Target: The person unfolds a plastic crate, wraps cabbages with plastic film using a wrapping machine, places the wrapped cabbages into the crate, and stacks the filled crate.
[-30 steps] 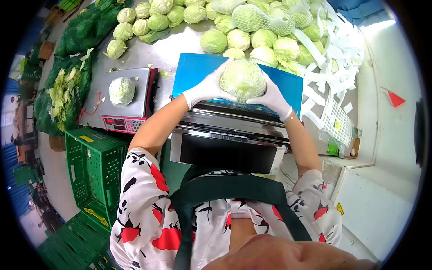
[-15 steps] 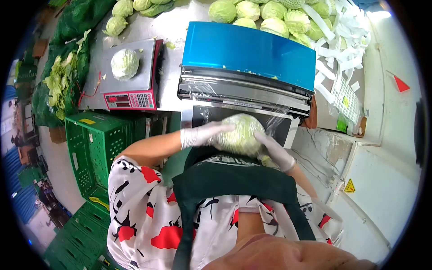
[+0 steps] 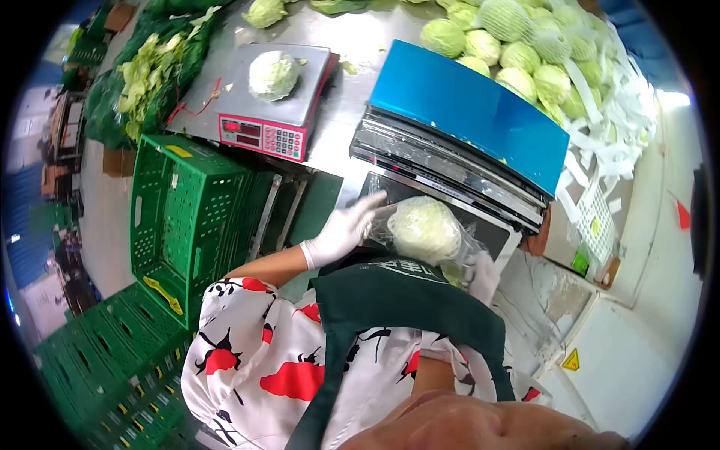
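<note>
A pale green cabbage (image 3: 426,229) sits in front of me at the wrapping machine's dark plate, close to my apron. Loose clear plastic film (image 3: 470,244) surrounds it and bunches up at its right side. My left hand (image 3: 346,231), in a white glove, is at the cabbage's left with fingers stretched out and apart, beside the film edge. On the other side my gloved right hand (image 3: 482,277) is closed on the gathered film; its fingertips are blurred. The blue-topped wrapping machine (image 3: 469,112) stands just beyond the cabbage.
Another cabbage (image 3: 273,76) rests on a red-edged scale (image 3: 311,90) at the left. Several cabbages (image 3: 517,56) are heaped at the back right beside white foam netting (image 3: 622,112). Green crates (image 3: 191,202) stand at my left. A metal table (image 3: 352,34) runs along the back.
Both hands have moved off the cabbage's sides, the left outward and the right lower. The cabbage appears turned, with film now loose around it. The camera view has rotated and shifted.
</note>
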Action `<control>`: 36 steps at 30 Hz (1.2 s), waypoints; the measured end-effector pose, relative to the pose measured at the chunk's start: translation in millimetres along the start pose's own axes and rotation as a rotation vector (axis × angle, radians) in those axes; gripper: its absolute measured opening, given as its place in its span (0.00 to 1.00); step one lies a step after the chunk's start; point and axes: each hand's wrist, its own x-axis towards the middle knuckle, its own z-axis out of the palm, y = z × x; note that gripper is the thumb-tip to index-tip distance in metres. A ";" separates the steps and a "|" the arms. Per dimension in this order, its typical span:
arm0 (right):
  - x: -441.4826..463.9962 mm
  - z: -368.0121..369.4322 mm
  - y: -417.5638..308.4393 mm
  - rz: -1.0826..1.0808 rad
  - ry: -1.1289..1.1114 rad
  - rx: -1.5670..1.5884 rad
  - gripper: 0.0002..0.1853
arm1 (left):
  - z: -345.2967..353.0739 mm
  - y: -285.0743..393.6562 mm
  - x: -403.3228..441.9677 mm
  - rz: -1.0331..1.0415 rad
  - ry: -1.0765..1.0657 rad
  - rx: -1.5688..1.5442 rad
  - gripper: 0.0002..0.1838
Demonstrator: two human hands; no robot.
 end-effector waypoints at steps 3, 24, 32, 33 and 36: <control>-0.6 -6.1 -23.0 0.435 -0.020 0.132 0.20 | -4.8 -11.8 5.9 -0.027 0.050 -0.040 0.17; 43.9 134.0 -62.8 -0.279 -0.152 -0.054 0.16 | 18.7 5.3 44.0 0.118 -0.345 -1.011 0.23; 96.7 134.4 -123.9 -0.315 -0.219 0.074 0.15 | -123.4 -127.8 -16.5 0.445 -0.116 -1.355 0.38; 112.9 129.5 -123.4 -0.319 -0.234 0.125 0.15 | -165.9 -128.9 -33.2 0.472 -0.006 -1.331 0.36; 153.3 112.0 -137.8 -0.317 -0.239 0.091 0.15 | -287.3 -128.9 -87.8 0.429 0.593 -1.098 0.32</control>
